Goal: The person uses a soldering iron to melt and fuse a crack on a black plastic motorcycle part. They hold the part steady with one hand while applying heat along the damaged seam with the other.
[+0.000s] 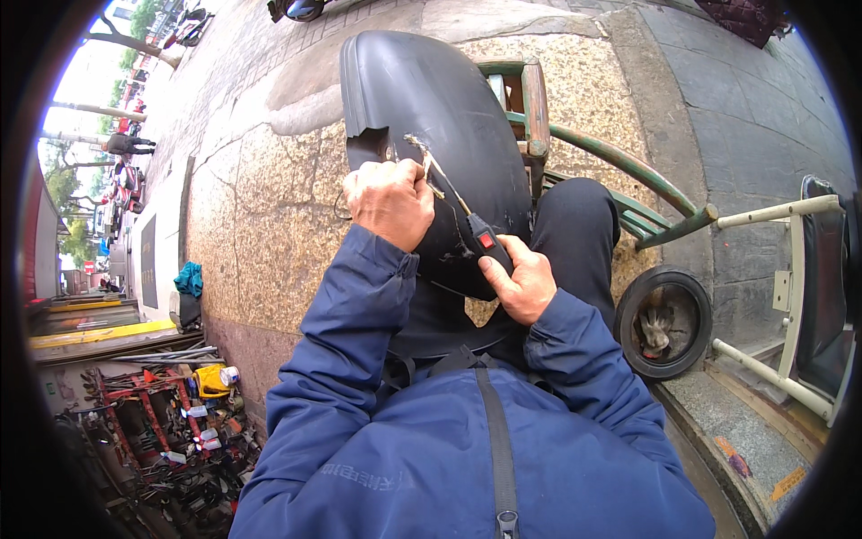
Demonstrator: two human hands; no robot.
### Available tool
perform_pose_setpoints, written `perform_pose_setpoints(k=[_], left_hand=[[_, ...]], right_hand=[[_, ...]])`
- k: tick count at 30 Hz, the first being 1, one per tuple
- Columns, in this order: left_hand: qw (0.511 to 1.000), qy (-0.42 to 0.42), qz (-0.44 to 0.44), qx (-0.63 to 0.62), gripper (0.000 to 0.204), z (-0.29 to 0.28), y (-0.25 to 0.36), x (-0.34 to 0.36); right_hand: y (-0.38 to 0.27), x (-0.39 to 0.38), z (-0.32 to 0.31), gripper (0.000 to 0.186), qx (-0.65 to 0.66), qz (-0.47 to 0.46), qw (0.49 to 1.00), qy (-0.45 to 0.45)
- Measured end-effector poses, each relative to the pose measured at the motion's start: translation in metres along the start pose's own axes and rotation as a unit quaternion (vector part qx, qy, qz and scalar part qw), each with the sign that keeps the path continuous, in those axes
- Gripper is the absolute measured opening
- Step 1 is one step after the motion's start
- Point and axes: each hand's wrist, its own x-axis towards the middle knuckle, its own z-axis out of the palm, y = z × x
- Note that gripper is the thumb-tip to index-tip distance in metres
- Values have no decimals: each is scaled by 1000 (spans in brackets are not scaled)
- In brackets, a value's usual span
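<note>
Tool (475,224), judged light, safest by its handle (493,261), was gripped by right hand (526,282), four o'clock from left hand (391,199), closed, contents unclear.

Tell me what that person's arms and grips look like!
The wrinkled navy-blue fabric left sleeve and matching right sleeve are long, reaching the wrists. The left grip and right grip are bare human hands without gloves.

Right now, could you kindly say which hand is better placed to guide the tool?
Probably the right hand: it grips the black tool, while the left hand is near the broken edge of the black shell.
</note>
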Motion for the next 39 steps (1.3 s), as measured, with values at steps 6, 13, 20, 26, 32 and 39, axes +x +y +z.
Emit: perform_pose_setpoints(k=[6, 13, 20, 26, 32, 39], left_hand=[[1000, -3, 0, 14, 5, -2, 1, 0], [1000, 24, 1, -14, 10, 0, 1, 3], [999, 33, -2, 6, 20, 3, 0, 3], [1000, 27, 2, 7, 28, 5, -2, 2], [1000, 23, 0, -10, 29, 5, -2, 2], [999, 24, 12, -20, 28, 6, -3, 1]], right_hand=[[0, -1, 1, 34, 26, 17, 999, 36], [5, -1, 2, 35, 51, 10, 998, 41], [3, -1, -1, 35, 31, 7, 999, 8], [3, 0, -1, 36, 17, -8, 1000, -7], [3, 0, 0, 37, -1, 0, 1000, -12], [1, 1, 0, 38, -22, 19, 999, -20]])
